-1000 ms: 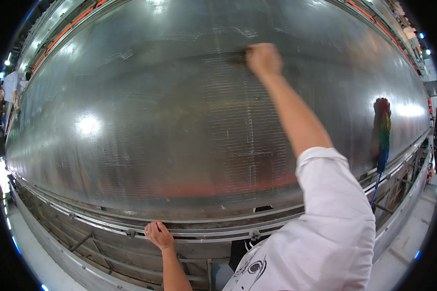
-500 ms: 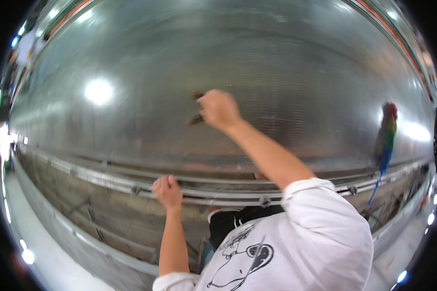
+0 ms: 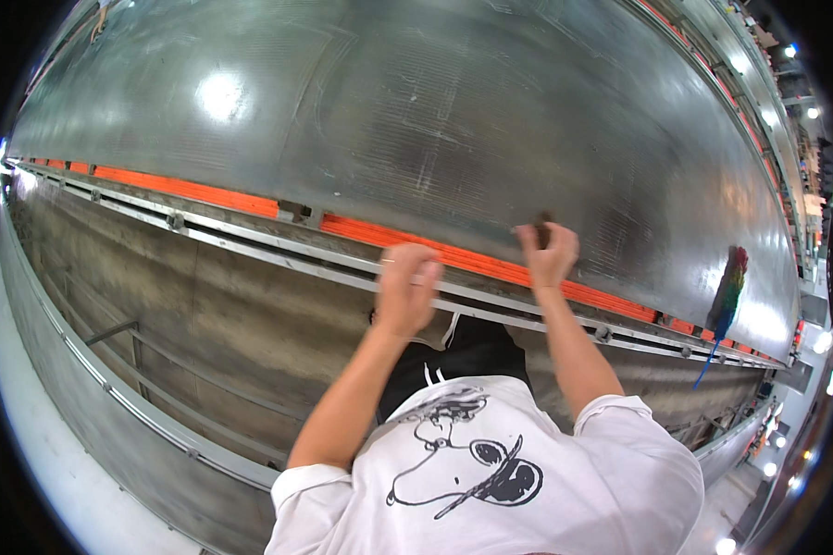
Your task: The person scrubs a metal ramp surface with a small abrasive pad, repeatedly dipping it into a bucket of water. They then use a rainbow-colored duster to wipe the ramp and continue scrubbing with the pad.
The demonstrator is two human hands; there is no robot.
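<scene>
My right hand (image 3: pixel 553 257) is closed round a small dark brown piece (image 3: pixel 545 229), which sticks up between thumb and fingers. What kind of thing it is does not show. This hand is just above the near part of a broad, shiny grey metal surface (image 3: pixel 342 120). To its left, my left hand (image 3: pixel 409 285) hovers over the orange strip (image 3: pixel 370 231) and the metal rail (image 3: pixel 278 239) along the near edge. Its fingers are curled together, and anything inside them is hidden.
A rainbow-coloured duster (image 3: pixel 733 282) with a blue tail lies on the metal surface at the right, its tail hanging over the near rail. Below the rail is a brownish trough (image 3: pixel 204 305) with metal bars. Part of a person (image 3: pixel 100 20) shows at the far left.
My right hand has come back toward the near edge and to the right with the brown piece. My left hand has risen to the rail. The view has turned, exposing the orange strip.
</scene>
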